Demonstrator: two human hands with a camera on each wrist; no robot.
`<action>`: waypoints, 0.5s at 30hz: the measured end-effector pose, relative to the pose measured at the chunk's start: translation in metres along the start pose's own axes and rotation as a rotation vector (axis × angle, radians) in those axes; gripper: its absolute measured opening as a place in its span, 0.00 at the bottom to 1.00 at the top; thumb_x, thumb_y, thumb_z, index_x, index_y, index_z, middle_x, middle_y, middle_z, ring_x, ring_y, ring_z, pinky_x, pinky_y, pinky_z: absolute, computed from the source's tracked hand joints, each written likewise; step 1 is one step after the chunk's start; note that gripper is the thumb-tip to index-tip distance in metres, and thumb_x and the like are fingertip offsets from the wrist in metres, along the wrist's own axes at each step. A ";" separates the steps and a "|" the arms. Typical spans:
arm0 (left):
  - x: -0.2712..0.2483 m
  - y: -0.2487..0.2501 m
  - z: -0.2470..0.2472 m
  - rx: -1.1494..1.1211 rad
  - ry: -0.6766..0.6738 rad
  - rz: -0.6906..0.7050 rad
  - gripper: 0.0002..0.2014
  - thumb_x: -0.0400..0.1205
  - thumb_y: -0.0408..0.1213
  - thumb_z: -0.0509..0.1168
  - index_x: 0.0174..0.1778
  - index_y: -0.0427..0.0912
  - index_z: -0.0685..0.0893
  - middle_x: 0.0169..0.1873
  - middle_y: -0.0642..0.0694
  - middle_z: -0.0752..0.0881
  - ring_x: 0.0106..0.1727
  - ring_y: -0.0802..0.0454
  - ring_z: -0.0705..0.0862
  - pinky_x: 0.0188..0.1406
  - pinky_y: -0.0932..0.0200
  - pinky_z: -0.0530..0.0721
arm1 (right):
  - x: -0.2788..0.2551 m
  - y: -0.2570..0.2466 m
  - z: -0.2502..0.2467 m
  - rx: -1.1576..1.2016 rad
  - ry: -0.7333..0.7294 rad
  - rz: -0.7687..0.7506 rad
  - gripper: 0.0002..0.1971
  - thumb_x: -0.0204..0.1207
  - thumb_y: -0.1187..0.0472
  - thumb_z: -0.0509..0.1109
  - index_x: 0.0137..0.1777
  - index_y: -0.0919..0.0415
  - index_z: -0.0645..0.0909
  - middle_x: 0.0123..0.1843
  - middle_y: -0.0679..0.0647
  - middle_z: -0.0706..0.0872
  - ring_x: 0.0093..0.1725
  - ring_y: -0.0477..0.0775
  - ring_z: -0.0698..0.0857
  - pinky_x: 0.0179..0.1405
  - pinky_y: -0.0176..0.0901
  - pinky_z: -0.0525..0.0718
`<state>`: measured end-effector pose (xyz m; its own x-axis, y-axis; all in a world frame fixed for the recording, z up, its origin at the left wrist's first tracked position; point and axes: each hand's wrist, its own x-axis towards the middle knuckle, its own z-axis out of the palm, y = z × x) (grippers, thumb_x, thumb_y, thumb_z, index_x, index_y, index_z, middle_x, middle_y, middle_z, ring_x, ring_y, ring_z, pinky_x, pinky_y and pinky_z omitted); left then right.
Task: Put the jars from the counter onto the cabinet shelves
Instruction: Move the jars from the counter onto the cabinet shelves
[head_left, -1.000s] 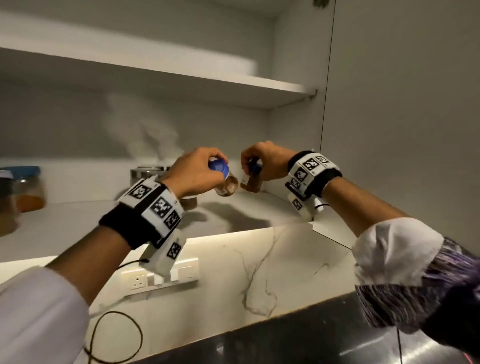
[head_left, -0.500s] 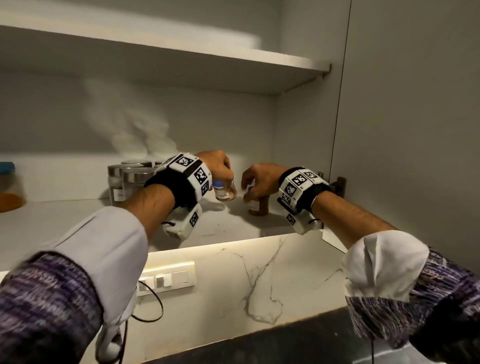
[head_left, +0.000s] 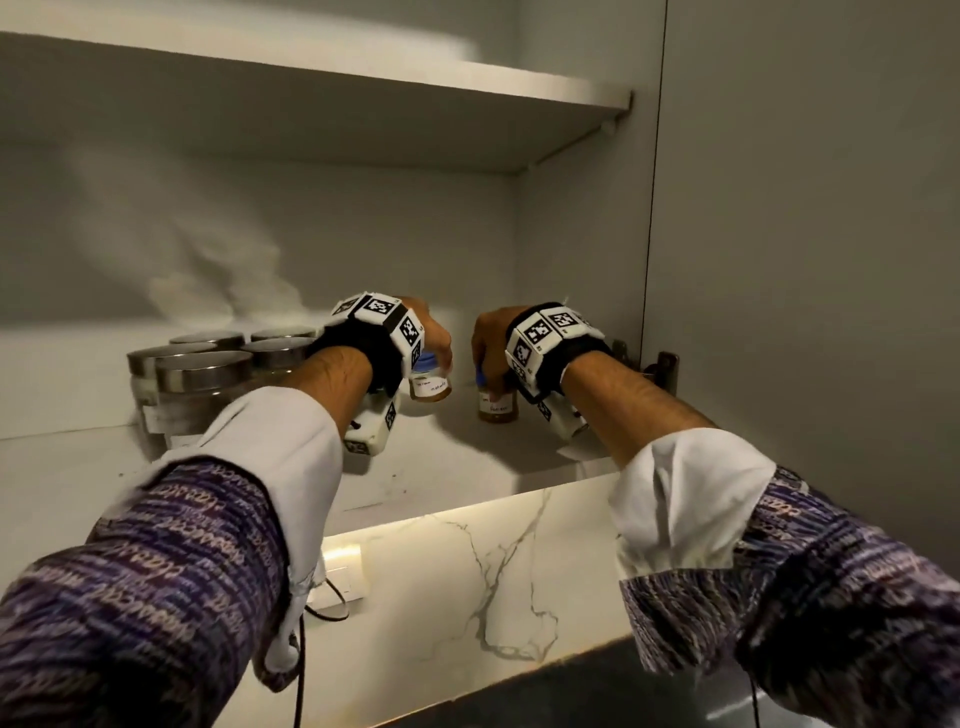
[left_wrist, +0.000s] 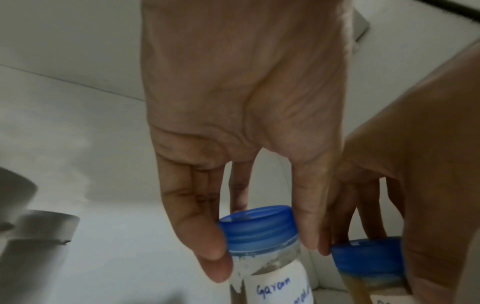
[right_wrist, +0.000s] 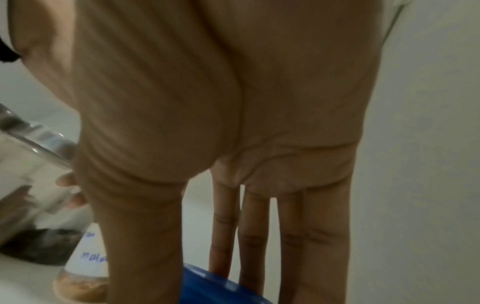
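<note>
Both hands reach deep into the cabinet over the lower shelf (head_left: 457, 467). My left hand (head_left: 434, 364) pinches the blue lid (left_wrist: 257, 226) of a small labelled spice jar (head_left: 430, 388) from above. I cannot tell whether this jar touches the shelf. Just to its right, my right hand (head_left: 485, 371) grips the blue lid (right_wrist: 207, 288) of a second small jar (head_left: 497, 406) with brown contents, which stands upright on the shelf. In the left wrist view the two lids sit side by side, the second lid (left_wrist: 369, 259) under the right hand's fingers (left_wrist: 374, 205).
Several glass jars with steel lids (head_left: 208, 371) stand in a cluster on the shelf's left. The upper shelf (head_left: 363, 67) hangs above. The cabinet's side wall (head_left: 582, 260) and a hinge (head_left: 667, 366) are close on the right. A marble backsplash with a wall socket (head_left: 340, 577) lies below.
Both hands have gone further into the cabinet and lower toward the shelf, each carrying its blue-lidded jar. The left jar, tilted a second ago, now hangs upright.
</note>
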<state>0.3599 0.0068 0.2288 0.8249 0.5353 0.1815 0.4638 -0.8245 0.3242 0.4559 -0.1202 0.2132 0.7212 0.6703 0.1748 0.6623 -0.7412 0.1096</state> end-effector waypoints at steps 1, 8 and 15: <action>-0.006 0.003 0.001 0.004 0.002 0.009 0.35 0.40 0.62 0.79 0.40 0.47 0.88 0.43 0.40 0.93 0.41 0.37 0.93 0.51 0.41 0.94 | -0.002 -0.002 -0.002 -0.015 0.000 0.003 0.19 0.51 0.48 0.87 0.41 0.47 0.86 0.39 0.43 0.91 0.40 0.53 0.93 0.46 0.53 0.96; 0.023 0.021 0.008 0.227 0.023 0.104 0.17 0.73 0.48 0.81 0.53 0.45 0.90 0.51 0.42 0.93 0.47 0.43 0.90 0.51 0.53 0.91 | -0.026 -0.002 -0.010 -0.070 0.135 -0.007 0.13 0.72 0.53 0.84 0.49 0.52 0.82 0.40 0.50 0.84 0.43 0.58 0.85 0.38 0.44 0.80; 0.088 0.036 0.041 0.335 0.009 0.090 0.19 0.67 0.56 0.80 0.33 0.50 0.79 0.37 0.47 0.88 0.41 0.42 0.85 0.57 0.46 0.91 | 0.014 0.010 0.010 0.004 0.174 -0.018 0.28 0.72 0.59 0.84 0.72 0.59 0.83 0.71 0.59 0.87 0.70 0.63 0.88 0.53 0.48 0.83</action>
<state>0.4627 0.0165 0.2181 0.8652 0.4579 0.2045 0.4706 -0.8822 -0.0157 0.4744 -0.1182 0.2065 0.6638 0.6665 0.3393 0.6757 -0.7289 0.1099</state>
